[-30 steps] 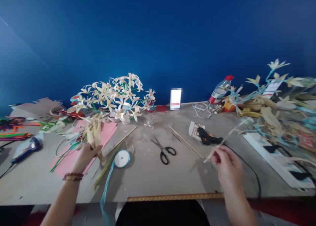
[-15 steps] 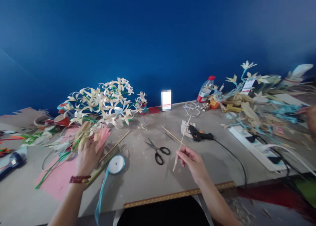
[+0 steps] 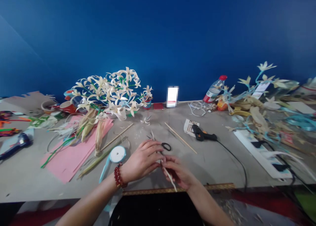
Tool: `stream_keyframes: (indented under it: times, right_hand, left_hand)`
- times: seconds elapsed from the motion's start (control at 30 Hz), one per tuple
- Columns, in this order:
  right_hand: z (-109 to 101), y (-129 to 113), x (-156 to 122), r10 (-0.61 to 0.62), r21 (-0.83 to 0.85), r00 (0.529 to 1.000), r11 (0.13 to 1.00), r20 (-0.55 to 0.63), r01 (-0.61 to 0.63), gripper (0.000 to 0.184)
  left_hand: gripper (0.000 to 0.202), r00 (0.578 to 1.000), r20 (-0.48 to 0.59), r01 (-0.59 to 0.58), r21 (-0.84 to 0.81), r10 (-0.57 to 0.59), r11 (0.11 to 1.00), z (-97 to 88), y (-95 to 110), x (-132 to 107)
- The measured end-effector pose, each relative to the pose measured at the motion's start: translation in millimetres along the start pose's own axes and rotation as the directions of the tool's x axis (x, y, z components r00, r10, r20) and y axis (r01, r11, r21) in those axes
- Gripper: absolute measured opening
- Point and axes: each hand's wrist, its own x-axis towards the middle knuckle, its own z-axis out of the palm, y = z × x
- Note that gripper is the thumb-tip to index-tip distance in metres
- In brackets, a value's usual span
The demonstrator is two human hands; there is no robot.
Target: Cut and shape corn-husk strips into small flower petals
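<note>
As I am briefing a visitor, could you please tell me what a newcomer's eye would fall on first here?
The deep blue wall fills the upper half, and before it, left of centre on the table, stands a bunch of cream flowers. At the near edge the left hand and right hand meet on a pale strip, partly covering black scissors.
</note>
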Motion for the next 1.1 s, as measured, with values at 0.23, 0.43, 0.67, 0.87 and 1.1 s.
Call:
stream_keyframes:
  times: [0.23,0.43,0.67,0.87,1.1]
  right_hand:
    - [-12,4,-3,-0.092,-0.086,0.996,0.992,-0.007,0.091,0.028]
    - [-17,-3,-6,-0.283,-0.278,0.958,0.925,-0.048,0.259,0.029]
    - [-20,-2,-3,-0.323,-0.420,0.946,0.862,-0.022,0.285,0.027]
    - [-20,-1,-1,-0.347,-0.437,0.936,0.852,-0.057,0.289,0.021]
    - [-30,-1,-3,-0.296,-0.261,0.944,0.932,-0.143,0.253,0.018]
  left_hand:
    - [0.017,0.923,0.115,0.385,-0.315,-0.367,0.868,6.4,7,-4]
    - [0.016,0.816,0.272,0.563,-0.576,-0.511,0.592,12.7,6,-13]
    - [0.015,0.873,0.277,0.478,-0.649,-0.401,0.592,20.5,7,-12]
    - [0.020,0.844,0.242,0.522,-0.581,-0.479,0.625,19.7,4,-5]
    - [0.015,0.831,-0.069,0.461,-0.470,-0.552,0.753,13.0,-20,-24]
